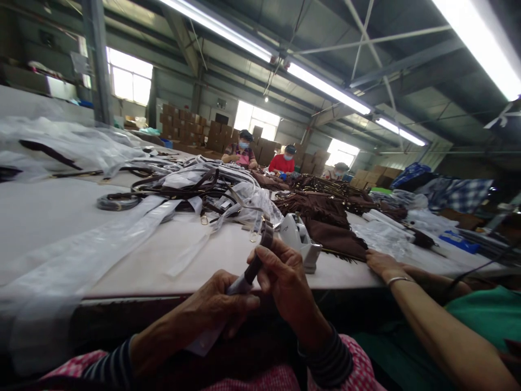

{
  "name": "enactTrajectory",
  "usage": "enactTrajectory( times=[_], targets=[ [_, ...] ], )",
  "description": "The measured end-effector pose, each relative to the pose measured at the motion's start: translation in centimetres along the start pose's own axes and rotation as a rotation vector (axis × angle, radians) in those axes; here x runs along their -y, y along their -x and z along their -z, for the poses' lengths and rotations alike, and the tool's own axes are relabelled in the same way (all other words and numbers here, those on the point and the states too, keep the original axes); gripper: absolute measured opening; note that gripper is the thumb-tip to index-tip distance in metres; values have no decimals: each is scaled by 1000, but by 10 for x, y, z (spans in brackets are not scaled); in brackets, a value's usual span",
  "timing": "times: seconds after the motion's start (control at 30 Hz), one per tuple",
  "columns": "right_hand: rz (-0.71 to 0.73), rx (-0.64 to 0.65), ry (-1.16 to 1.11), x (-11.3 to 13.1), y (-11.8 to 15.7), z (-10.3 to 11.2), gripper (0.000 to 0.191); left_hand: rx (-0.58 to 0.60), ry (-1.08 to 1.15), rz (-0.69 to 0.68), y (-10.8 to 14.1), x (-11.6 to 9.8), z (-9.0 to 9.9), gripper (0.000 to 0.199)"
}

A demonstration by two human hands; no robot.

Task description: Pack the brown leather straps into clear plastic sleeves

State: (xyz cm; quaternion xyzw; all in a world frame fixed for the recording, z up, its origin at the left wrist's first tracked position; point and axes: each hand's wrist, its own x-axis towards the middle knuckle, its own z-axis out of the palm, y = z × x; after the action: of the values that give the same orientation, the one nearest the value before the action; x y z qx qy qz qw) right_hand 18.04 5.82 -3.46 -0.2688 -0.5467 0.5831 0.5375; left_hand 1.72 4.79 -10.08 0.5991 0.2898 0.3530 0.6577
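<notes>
A dark strap (253,270) is held just in front of the table edge, at the bottom of the head view, with both hands closed on it. The left hand (209,304) is curled around its lower end, where a grey covering is seen, and the right hand (283,279) is pinched around it higher up; the fingers (244,302) are shut narrow on both sides. A clear plastic sleeve (203,342) hangs below the grip, though how far the strap sits inside it cannot be told. Much is left unhandled, as far as can be judged: further dark straps (195,190) lie heaped among clear plastic bags (240,187) on the white work table (228,255), and a coiled strap (118,202) lies beside them. A grey tape dispenser (299,239) stands just beyond the hands, and nothing is seen blocking them. To the right, a neighbouring person's hand (382,263) is rested on a brown fringed suede piece (325,231) — two masked workers (260,155) are seated farther down, before stacked cardboard cartons (179,124).
</notes>
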Motion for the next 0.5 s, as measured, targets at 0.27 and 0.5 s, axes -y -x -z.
enactTrajectory(
  times=[0.27, 0.5],
  targets=[
    [-22, -3, -28, -10, 3, 4, 18, -24, -87, -52, -3, -15, -4, 58],
    [-271, 83, -272, -42, -11, 11, 51, -23, -237, -70, 4, -24, 3, 56]
  ],
)
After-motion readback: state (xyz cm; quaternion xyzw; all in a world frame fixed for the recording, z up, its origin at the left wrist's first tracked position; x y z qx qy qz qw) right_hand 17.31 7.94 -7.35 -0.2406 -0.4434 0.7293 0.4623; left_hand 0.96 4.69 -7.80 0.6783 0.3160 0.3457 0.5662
